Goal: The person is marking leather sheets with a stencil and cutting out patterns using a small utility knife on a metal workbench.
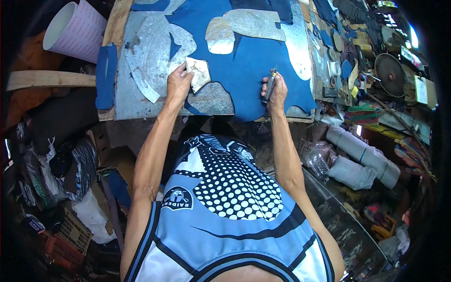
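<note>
we'd call it partway: blue leather-like sheet point(256, 61), upper centre, edge-cut, plenty uncut; left hand point(178, 85) pinching pale template point(199, 75), right hand point(278, 91) curled round dark-handled pointed tool point(269, 87).

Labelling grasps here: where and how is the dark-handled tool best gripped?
Likely around the middle of the dark handle, coming from the right, as the right hand does: it is long and slim, and its narrow metal end points forward.

Matt, leather-like blue sheet point(251, 70); scuffed metal tabletop point(299, 47)
</note>
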Action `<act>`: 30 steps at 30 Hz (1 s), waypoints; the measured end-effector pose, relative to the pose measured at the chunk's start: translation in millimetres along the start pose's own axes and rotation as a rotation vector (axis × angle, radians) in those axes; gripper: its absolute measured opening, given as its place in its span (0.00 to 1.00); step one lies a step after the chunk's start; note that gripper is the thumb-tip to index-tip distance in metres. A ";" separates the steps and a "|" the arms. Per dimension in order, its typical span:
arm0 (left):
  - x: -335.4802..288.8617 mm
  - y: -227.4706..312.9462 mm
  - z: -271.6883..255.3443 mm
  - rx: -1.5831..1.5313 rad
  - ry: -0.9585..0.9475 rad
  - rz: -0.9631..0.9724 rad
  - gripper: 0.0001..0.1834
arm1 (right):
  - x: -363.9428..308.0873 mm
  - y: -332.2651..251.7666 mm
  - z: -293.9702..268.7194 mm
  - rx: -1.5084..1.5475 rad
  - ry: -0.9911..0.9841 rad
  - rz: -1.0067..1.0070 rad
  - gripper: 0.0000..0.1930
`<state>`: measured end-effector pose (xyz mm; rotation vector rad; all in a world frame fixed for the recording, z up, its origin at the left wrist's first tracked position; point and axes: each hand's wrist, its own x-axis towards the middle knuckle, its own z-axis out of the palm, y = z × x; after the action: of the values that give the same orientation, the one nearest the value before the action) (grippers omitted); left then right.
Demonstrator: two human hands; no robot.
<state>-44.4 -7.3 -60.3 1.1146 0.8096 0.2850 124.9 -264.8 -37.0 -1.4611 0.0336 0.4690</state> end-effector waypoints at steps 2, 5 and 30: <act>3.7 -4.5 -23.3 0.002 0.015 -0.013 0.30 | -1.3 0.5 5.9 -0.009 -0.011 0.000 0.19; -17.5 28.7 -33.8 -0.107 -0.011 -0.053 0.27 | -1.9 -0.3 -6.8 -0.019 0.009 0.004 0.19; -88.7 24.0 2.6 -0.609 -0.118 -0.113 0.26 | -25.8 -28.8 5.5 -0.283 -0.146 0.270 0.21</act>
<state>-99.3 -50.1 -0.3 0.5071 0.6164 0.3388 109.4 -267.9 -1.3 -1.7038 0.0503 0.8260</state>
